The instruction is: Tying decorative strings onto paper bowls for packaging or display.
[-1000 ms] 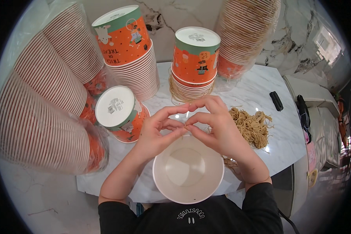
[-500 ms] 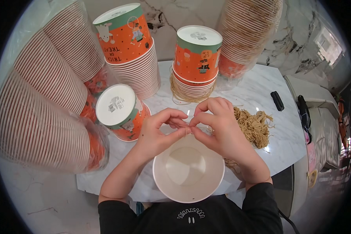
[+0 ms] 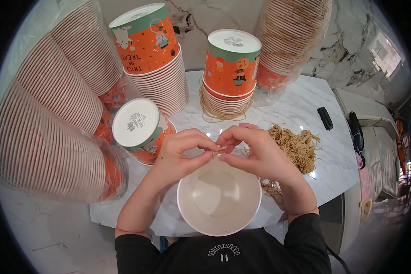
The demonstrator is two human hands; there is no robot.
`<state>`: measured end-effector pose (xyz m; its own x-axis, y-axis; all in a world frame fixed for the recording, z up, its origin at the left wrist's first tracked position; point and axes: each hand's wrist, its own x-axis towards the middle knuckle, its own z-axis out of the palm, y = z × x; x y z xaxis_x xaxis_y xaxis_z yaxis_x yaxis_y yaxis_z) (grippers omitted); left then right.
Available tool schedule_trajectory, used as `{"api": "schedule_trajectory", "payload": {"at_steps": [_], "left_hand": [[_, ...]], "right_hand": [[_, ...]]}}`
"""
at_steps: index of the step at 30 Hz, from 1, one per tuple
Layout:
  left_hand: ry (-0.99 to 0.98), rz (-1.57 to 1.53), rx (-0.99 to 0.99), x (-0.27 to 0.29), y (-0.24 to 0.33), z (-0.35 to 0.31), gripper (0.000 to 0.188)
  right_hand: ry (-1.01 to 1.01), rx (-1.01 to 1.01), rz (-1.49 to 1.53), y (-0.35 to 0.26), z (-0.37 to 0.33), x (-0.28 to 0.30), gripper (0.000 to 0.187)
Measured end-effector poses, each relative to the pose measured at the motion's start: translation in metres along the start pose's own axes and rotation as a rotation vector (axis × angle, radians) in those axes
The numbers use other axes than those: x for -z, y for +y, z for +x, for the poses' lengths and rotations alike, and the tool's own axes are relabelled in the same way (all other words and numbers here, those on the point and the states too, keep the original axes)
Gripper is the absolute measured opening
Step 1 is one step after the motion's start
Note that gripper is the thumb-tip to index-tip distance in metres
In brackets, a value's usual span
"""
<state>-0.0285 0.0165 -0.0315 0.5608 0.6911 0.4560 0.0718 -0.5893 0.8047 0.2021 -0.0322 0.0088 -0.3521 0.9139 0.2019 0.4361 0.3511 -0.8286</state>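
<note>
A paper bucket [image 3: 217, 196] with a white inside stands mouth up at the near edge of the table. Over its far rim my left hand [image 3: 182, 150] pinches a thin tan cord [image 3: 222, 148] between thumb and fingertips. My right hand [image 3: 253, 150] faces it, its curled fingers and thumb closed loosely around the cord; the exact grip is partly hidden. Beside my right hand lies a tangled heap of the same tan cord [image 3: 299, 148], and some strands [image 3: 271, 188] trail near the bucket's right side.
Upside-down orange and green buckets stand at the back in a tall stack [image 3: 153, 55] and a shorter one [image 3: 232, 68] ringed with cord. A single bucket [image 3: 139, 125] sits by my left hand. Plastic-wrapped stacks [image 3: 50, 141] fill the left. A black object [image 3: 325, 118] lies far right.
My hands have come down slightly, and the right thumb and index finger have parted a little from the left fingertips. The bucket has shifted slightly left.
</note>
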Motion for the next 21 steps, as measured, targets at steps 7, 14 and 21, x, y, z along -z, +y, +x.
{"api": "schedule_trajectory", "payload": {"at_steps": [7,14,21], "left_hand": [[0.0,-0.01,-0.012,0.001,0.002,0.001,0.017],[-0.091,-0.029,-0.056,0.008,0.005,0.002,0.011],[-0.14,-0.556,0.536,0.006,-0.003,-0.003,0.002]], "right_hand": [[0.018,0.013,-0.032,0.007,0.0,0.001,0.011],[-0.002,0.085,-0.091,-0.001,-0.003,-0.012,0.008],[0.048,0.196,-0.145,0.004,-0.003,-0.023,0.012]]}}
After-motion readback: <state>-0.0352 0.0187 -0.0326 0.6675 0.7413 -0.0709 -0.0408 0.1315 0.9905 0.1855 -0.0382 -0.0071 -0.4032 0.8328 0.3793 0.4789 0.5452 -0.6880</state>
